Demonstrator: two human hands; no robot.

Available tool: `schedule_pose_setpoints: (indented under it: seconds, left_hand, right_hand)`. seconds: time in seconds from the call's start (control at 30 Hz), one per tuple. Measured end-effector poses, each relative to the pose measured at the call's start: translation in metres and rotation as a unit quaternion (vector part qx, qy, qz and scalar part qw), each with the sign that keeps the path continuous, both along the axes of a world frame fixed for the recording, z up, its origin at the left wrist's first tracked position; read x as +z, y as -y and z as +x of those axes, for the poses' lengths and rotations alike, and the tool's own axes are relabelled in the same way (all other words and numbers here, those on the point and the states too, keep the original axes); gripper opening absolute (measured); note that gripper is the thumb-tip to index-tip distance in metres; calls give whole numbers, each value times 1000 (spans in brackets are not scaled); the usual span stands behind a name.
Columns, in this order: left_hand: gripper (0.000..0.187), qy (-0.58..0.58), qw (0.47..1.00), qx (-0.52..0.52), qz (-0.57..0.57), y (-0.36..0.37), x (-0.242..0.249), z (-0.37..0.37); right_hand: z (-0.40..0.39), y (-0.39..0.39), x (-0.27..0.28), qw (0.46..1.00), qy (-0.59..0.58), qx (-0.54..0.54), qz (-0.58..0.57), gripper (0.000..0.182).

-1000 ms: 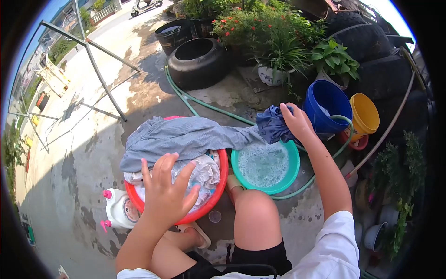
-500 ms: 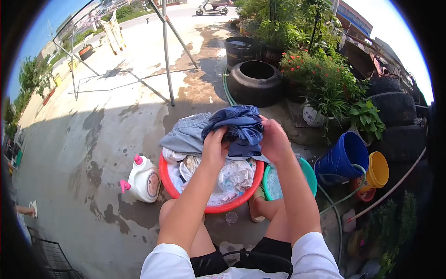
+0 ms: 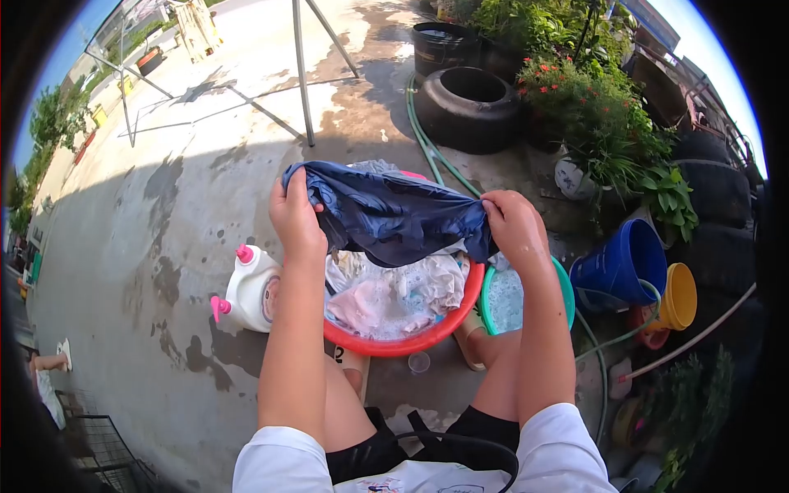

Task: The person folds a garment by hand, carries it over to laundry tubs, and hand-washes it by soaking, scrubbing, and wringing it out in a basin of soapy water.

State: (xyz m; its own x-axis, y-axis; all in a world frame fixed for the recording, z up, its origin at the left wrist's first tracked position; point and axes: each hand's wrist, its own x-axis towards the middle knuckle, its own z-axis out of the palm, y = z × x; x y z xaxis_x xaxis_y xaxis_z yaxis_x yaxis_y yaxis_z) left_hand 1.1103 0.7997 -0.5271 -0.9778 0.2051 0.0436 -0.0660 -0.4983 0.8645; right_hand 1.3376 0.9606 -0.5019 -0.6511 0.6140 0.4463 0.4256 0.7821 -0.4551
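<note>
A dark blue patterned garment (image 3: 394, 215) is stretched between my two hands, above a red basin. My left hand (image 3: 297, 215) is closed on its left end, and my right hand (image 3: 518, 226) pinches its right end. Under it, the red basin (image 3: 411, 347) holds soapy water and light-coloured wet clothes (image 3: 394, 297). Part of a grey garment (image 3: 375, 166) shows behind the blue cloth, which hides the basin's far side. To the right stands a green basin (image 3: 569, 287) of sudsy water, partly behind my right forearm.
A white detergent bottle (image 3: 246, 287) with pink caps stands left of the red basin. Blue (image 3: 618, 263) and yellow (image 3: 679, 297) buckets, a green hose (image 3: 427, 140) and potted plants are at the right. Metal rack legs (image 3: 302, 82) stand ahead. Another person's foot (image 3: 64, 355) shows at far left.
My hands have moved apart, spreading the bunched blue garment out sideways. My left hand has gone left, my right hand slightly right. The view has tilted down a little.
</note>
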Motion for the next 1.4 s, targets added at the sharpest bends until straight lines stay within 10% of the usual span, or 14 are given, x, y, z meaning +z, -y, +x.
schedule_pose_setpoints:
  seconds: [0.17,0.27,0.37,0.47,0.73,0.93,1.13,1.3,1.4]
  left_hand:
    - [31,-201,952,59,-223,13,-9,-14]
    - [38,-527,621,364,-452,12,1,-8]
    - [46,-520,768,238,-287,1,-7,-14]
    - [49,-179,932,7,-316,9,-14,-11]
    - [41,-393,792,-260,-387,8,5,17]
    - [47,-218,520,-578,-591,-4,-34,7]
    - [35,137,768,-614,-117,-1,-17,21]
    - [37,239,767,-566,183,-17,-7,40]
    - [37,241,715,-569,327,-30,-1,48]
  right_hand:
    - [9,-29,12,988,-106,-64,88,12]
    - [20,-53,-2,973,-224,-45,-26,15]
    - [26,-53,-9,914,-292,-5,-282,19]
    - [32,-60,-17,916,-265,-4,-299,17]
    - [49,-94,-23,854,-390,-26,-345,16]
    - [62,-97,-17,780,-432,-2,-452,16]
    - [63,-79,-13,801,-346,35,-487,32]
    - [46,-32,-14,966,73,-44,-243,55]
    - [39,-12,8,892,362,127,-241,66]
